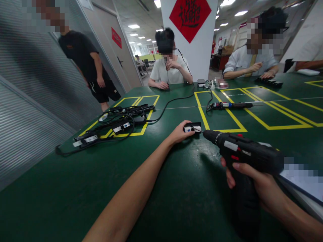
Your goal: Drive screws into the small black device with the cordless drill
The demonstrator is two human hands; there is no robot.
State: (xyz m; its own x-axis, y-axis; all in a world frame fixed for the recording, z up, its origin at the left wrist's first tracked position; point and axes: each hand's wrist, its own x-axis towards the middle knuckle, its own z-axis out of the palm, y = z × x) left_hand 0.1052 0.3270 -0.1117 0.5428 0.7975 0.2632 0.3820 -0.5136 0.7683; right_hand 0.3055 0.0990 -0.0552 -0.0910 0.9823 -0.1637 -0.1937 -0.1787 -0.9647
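Note:
My right hand (248, 174) is closed around the grip of a black cordless drill (248, 151) with red and grey marks. The drill points left, and its bit tip is at the right end of a small black device with a white label (198, 128); I cannot tell whether they touch. With its fingers around the left part of that device, my left hand (182, 132) holds it low at the green tabletop. The underside of the device is hidden.
Black cabled devices (123, 121) lie at the left over yellow tape outlines. A pen-shaped tool (230, 105) with a cord lies beyond the drill. White papers (305, 181) are at the right edge. Two people sit across the green table (161, 178); another person (84, 65) stands at the left.

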